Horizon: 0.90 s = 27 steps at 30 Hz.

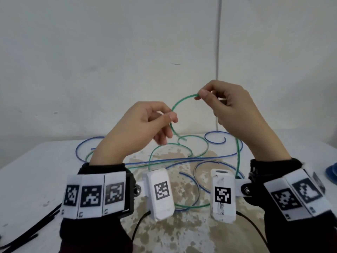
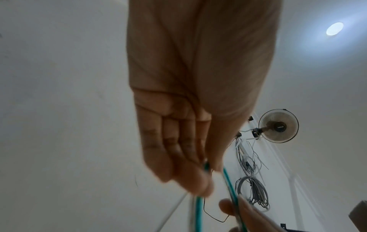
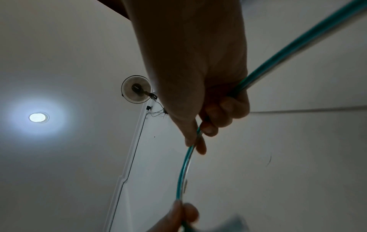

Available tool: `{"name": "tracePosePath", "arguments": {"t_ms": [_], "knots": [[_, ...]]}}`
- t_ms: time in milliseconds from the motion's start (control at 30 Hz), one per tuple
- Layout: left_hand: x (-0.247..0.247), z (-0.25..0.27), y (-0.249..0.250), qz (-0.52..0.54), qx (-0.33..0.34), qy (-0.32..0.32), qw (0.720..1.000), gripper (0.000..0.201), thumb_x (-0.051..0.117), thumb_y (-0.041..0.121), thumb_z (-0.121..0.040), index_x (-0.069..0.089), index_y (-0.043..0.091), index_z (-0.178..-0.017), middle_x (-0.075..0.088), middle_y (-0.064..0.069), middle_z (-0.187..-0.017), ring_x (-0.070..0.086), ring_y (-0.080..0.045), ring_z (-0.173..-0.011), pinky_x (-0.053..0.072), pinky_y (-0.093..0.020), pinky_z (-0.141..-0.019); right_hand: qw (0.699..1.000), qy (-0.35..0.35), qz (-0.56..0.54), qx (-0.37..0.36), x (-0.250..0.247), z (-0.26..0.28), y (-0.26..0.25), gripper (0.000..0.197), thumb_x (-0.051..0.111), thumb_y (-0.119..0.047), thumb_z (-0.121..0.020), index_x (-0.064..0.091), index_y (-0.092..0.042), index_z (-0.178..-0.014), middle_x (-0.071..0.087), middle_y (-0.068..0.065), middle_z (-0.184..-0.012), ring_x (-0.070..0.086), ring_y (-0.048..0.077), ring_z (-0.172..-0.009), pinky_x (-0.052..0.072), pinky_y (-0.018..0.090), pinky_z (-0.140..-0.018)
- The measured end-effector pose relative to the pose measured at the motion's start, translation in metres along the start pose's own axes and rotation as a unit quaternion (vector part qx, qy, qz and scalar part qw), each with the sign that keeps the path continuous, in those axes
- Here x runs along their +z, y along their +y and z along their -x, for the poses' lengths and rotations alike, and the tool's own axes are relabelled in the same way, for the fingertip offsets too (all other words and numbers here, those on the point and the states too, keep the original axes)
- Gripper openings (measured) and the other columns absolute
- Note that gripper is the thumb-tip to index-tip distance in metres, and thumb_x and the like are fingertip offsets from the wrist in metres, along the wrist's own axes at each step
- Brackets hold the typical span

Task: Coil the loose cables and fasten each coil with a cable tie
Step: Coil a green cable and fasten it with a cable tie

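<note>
A green cable point(image 1: 179, 101) arcs in the air between both hands above the table. My left hand point(image 1: 164, 119) pinches it between thumb and forefinger at the lower end of the arc. My right hand point(image 1: 202, 94) pinches its upper end, and the cable runs on through that fist point(image 3: 200, 133) and down to the table. The rest of the green cable point(image 1: 158, 148) and a blue cable point(image 1: 215, 137) lie tangled in loose loops on the table. In the left wrist view the green cable point(image 2: 230, 185) passes between the left hand's fingertips point(image 2: 200, 186). Black cable ties point(image 1: 36, 223) lie at the lower left.
The white table point(image 1: 36, 170) has a worn brown patch in the middle. A blue object point(image 1: 331, 172) shows at the right edge. A white wall stands just behind the table. Thin black wires trail from the wrist cameras near the front edge.
</note>
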<state>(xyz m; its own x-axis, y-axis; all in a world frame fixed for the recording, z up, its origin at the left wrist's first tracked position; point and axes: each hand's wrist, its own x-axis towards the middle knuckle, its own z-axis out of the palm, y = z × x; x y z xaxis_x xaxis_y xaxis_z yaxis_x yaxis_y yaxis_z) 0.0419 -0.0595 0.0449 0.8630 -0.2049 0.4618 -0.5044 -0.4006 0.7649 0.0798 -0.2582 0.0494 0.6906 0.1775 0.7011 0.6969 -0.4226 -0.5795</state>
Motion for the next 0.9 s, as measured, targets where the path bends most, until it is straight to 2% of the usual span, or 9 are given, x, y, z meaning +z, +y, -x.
{"name": "tracePosePath", "arguments": {"t_ms": [67, 133, 233, 367, 433, 533, 600, 733, 900], "knots": [[0.000, -0.003, 0.000, 0.075, 0.027, 0.061, 0.995, 0.021, 0.050, 0.010, -0.096, 0.060, 0.002, -0.081, 0.063, -0.003, -0.057, 0.058, -0.017, -0.048, 0.051, -0.024, -0.053, 0.999, -0.016, -0.027, 0.044, 0.004, 0.000, -0.002, 0.025, 0.050, -0.032, -0.097, 0.067, -0.018, -0.086, 0.050, -0.004, -0.060, 0.043, 0.009, -0.048, 0.037, 0.025, -0.051], [0.001, -0.005, 0.001, 0.149, 0.055, 0.116, 0.980, 0.021, 0.046, 0.009, -0.098, 0.057, 0.003, -0.082, 0.066, -0.003, -0.060, 0.062, -0.017, -0.052, 0.053, -0.025, -0.057, 0.992, -0.070, -0.061, 0.090, 0.008, 0.001, -0.003, 0.029, 0.042, -0.031, -0.100, 0.067, -0.018, -0.090, 0.056, -0.003, -0.061, 0.047, 0.011, -0.048, 0.043, 0.027, -0.051], [0.002, -0.007, 0.000, 0.225, 0.060, 0.156, 0.960, 0.018, 0.046, 0.010, -0.098, 0.057, 0.005, -0.085, 0.071, -0.005, -0.069, 0.066, -0.017, -0.061, 0.054, -0.025, -0.063, 0.979, -0.116, -0.121, 0.115, 0.014, 0.003, -0.006, 0.032, 0.036, -0.025, -0.102, 0.067, -0.016, -0.098, 0.049, -0.003, -0.060, 0.040, 0.010, -0.048, 0.044, 0.028, -0.052], [0.010, -0.009, -0.004, 0.212, 0.019, 0.140, 0.967, 0.009, 0.055, 0.007, -0.094, 0.060, -0.001, -0.095, 0.074, -0.007, -0.077, 0.065, -0.014, -0.061, 0.056, -0.026, -0.065, 0.956, -0.105, -0.251, 0.110, 0.023, 0.004, -0.014, 0.029, 0.039, -0.020, -0.102, 0.068, -0.016, -0.103, 0.042, -0.002, -0.068, 0.033, 0.009, -0.051, 0.038, 0.022, -0.047], [0.015, -0.009, -0.005, 0.191, 0.000, 0.115, 0.975, 0.007, 0.059, 0.007, -0.091, 0.063, 0.001, -0.092, 0.074, -0.008, -0.076, 0.062, -0.014, -0.059, 0.055, -0.028, -0.066, 0.956, -0.079, -0.259, 0.116, 0.026, 0.004, -0.014, 0.028, 0.041, -0.019, -0.101, 0.068, -0.015, -0.094, 0.043, -0.001, -0.070, 0.034, 0.010, -0.052, 0.034, 0.020, -0.045], [0.021, -0.010, -0.004, 0.142, -0.016, 0.084, 0.986, 0.009, 0.063, 0.015, -0.089, 0.068, 0.007, -0.087, 0.070, -0.007, -0.079, 0.060, -0.013, -0.066, 0.053, -0.030, -0.073, 0.955, -0.072, -0.256, 0.132, 0.027, 0.004, -0.013, 0.030, 0.040, -0.021, -0.102, 0.058, -0.014, -0.079, 0.044, -0.002, -0.073, 0.035, 0.010, -0.053, 0.029, 0.018, -0.043], [0.024, -0.012, -0.004, 0.126, -0.030, 0.077, 0.989, 0.015, 0.062, 0.024, -0.090, 0.067, 0.011, -0.083, 0.062, -0.005, -0.075, 0.056, -0.013, -0.066, 0.052, -0.034, -0.076, 0.949, -0.107, -0.265, 0.137, 0.023, 0.005, -0.013, 0.031, 0.038, -0.023, -0.103, 0.052, -0.013, -0.076, 0.047, -0.004, -0.070, 0.035, 0.008, -0.052, 0.026, 0.017, -0.043], [0.026, -0.012, -0.004, 0.181, -0.019, 0.065, 0.981, 0.025, 0.058, 0.030, -0.091, 0.057, 0.009, -0.077, 0.045, -0.013, -0.069, 0.044, -0.017, -0.056, 0.043, -0.031, -0.066, 0.948, -0.218, -0.203, 0.116, 0.017, 0.010, -0.019, 0.036, 0.036, -0.027, -0.103, 0.049, -0.017, -0.072, 0.048, -0.003, -0.069, 0.035, 0.006, -0.050, 0.023, 0.016, -0.046], [0.024, -0.011, -0.006, 0.136, 0.015, 0.031, 0.990, 0.031, 0.049, 0.027, -0.097, 0.052, 0.000, -0.084, 0.033, -0.005, -0.057, 0.039, -0.015, -0.047, 0.041, -0.035, -0.067, 0.948, -0.231, -0.179, 0.123, 0.015, 0.009, -0.020, 0.035, 0.039, -0.031, -0.101, 0.050, -0.013, -0.073, 0.048, 0.002, -0.070, 0.030, 0.008, -0.050, 0.020, 0.022, -0.048]]}}
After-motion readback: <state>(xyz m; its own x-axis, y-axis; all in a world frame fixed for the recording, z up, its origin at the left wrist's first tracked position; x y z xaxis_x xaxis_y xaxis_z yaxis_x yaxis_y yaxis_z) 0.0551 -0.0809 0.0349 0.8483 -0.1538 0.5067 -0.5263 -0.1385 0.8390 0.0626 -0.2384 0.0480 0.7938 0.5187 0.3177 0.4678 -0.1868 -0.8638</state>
